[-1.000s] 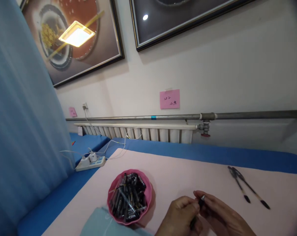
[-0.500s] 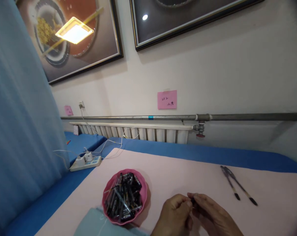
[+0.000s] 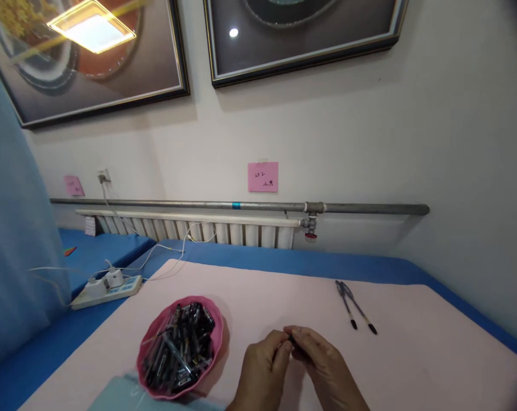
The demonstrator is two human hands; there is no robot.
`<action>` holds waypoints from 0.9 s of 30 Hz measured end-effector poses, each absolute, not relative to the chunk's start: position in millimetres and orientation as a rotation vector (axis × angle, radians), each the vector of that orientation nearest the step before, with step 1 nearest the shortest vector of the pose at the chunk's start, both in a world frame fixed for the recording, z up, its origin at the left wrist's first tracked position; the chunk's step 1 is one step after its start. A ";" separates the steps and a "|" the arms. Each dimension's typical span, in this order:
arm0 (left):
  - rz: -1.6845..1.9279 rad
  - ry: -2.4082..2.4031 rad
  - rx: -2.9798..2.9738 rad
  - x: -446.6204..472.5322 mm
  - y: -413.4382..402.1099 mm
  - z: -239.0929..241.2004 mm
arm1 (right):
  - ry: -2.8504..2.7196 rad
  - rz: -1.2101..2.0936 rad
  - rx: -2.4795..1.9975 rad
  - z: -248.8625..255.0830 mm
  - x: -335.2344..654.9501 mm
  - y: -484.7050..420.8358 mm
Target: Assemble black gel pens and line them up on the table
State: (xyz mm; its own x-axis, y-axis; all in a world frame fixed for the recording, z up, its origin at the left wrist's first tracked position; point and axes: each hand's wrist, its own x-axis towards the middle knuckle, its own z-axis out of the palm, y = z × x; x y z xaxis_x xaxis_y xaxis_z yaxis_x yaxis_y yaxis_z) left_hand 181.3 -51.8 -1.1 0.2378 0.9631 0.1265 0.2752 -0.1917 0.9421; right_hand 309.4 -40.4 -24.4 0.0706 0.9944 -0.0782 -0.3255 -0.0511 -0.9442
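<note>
My left hand (image 3: 264, 365) and my right hand (image 3: 318, 357) meet at the fingertips over the pink sheet (image 3: 258, 291). Between them they pinch a small black piece (image 3: 291, 340), mostly hidden by the fingers; it looks like a pen part, but its kind does not show clearly. Left of my hands stands a pink bowl (image 3: 219, 337) with a wavy rim. It is heaped with black and clear pen parts (image 3: 183, 342). To the right, two slim pens (image 3: 360, 311) with dark ends lie side by side on the sheet.
A light blue cloth or bag (image 3: 121, 394) lies by the bowl at the front edge. A white power strip (image 3: 108, 292) with plugs and cables sits at the left on the blue surface (image 3: 327, 262). Behind are a radiator (image 3: 236, 234) and a pipe (image 3: 369, 209); a curtain (image 3: 13, 257) hangs left.
The view has turned right, so everything appears further left. Both hands stay together, still gripping the small black piece. The bowl and the two pens lie as before.
</note>
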 end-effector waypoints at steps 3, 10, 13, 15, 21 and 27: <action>1.017 1.207 1.719 182.6 -53.1 0.4 | -0.918 1.316 -1.067 -22.5 308.4 -38.7; 0.879 1.771 1.813 149.0 -34.6 22.1 | -0.808 1.378 -1.119 -26.5 311.4 -36.1; 0.808 1.953 1.843 113.7 -18.9 37.9 | -0.769 1.381 -1.121 -28.6 317.2 -36.6; 0.716 2.048 1.880 92.3 -7.0 41.8 | -0.745 1.374 -1.108 -26.4 319.9 -37.2; 0.357 2.087 1.980 58.9 14.8 25.8 | -0.734 1.370 -1.090 -21.9 323.0 -37.7; 0.309 2.095 1.954 53.0 13.6 16.7 | -0.745 1.385 -1.082 -22.3 324.2 -39.1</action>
